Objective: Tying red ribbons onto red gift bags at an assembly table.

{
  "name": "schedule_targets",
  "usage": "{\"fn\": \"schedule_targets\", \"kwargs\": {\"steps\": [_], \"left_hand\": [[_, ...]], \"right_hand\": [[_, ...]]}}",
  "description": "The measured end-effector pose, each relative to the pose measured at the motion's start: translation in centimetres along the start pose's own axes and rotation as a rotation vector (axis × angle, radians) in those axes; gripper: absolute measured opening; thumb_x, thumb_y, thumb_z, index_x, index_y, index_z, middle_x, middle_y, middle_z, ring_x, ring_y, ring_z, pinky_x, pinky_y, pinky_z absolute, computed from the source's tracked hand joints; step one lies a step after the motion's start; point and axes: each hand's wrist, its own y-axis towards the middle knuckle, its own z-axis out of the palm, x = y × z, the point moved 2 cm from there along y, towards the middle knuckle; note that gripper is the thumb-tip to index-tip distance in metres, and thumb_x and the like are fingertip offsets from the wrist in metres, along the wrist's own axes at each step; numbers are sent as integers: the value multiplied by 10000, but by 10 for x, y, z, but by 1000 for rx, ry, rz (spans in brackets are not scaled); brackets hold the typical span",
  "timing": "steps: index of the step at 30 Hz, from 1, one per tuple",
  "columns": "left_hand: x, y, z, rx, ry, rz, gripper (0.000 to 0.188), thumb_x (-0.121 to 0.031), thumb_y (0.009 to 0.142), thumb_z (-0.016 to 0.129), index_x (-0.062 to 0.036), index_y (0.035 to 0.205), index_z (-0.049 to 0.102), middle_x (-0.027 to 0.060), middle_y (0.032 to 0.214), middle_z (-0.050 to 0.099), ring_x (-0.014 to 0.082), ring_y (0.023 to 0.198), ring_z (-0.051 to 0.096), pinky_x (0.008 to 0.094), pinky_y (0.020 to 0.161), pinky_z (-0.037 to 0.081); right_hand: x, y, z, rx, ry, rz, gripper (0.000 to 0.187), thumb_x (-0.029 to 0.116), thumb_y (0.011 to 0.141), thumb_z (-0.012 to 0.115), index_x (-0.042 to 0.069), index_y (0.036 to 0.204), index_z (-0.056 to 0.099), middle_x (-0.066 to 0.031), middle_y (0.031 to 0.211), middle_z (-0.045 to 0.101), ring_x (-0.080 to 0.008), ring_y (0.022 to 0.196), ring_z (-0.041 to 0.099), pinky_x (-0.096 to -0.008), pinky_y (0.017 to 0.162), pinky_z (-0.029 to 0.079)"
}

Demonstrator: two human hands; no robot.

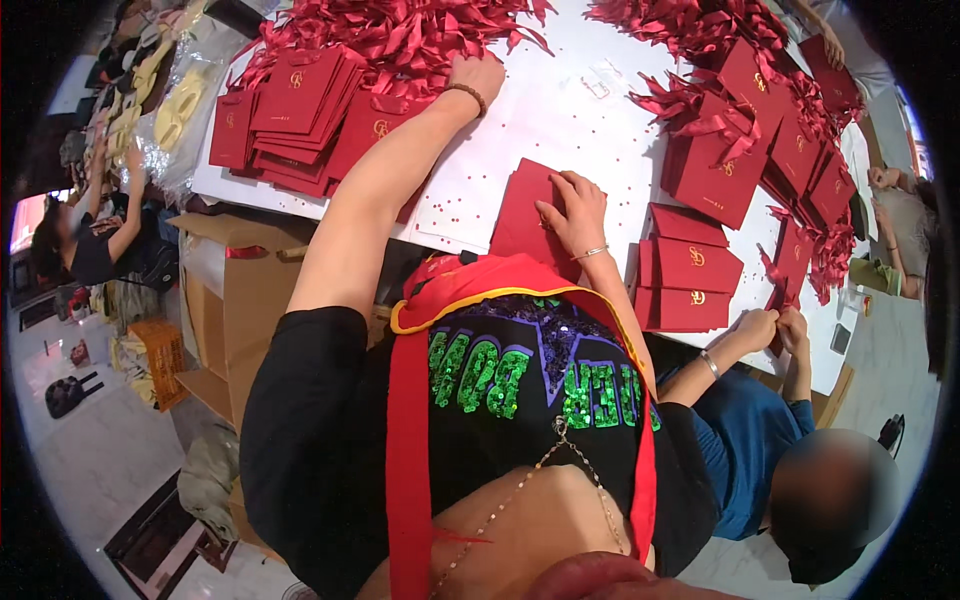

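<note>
A plain red paper bag point(530, 205) lies flat on the white table in front of me, partly over my apron's edge. My right hand point(580, 215) rests on its right side, fingers spread and thumb apart. Stretched far forward, my left hand point(477, 80) is at the edge of a heap of red satin ribbons point(400, 40). Its fingers are curled closed on a ribbon there, the tips partly hidden. Beneath my left forearm sit stacked red bags with gold print point(300, 95), some with ribbon handles.
At the right, more red bags point(712, 165) and ribbons are piled, with shorter stacks point(690, 265) nearer me. A co-worker's hands point(775, 328) hold a bag by the table's right edge. Small red dots scatter over the white tabletop point(470, 190). A cardboard box point(240, 310) stands left.
</note>
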Motion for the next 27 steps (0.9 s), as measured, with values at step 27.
{"fn": "schedule_targets", "kwargs": {"steps": [27], "left_hand": [[32,-154,-107,-134,-1821,-80,141,-45,826,545,15,941,601,59,803,619,111,694,588,218,618,478]], "right_hand": [[19,26,-25,240,-44,169,303,297,665,695,83,839,569,-78,729,602,-269,724,563,-383,690,388]]}}
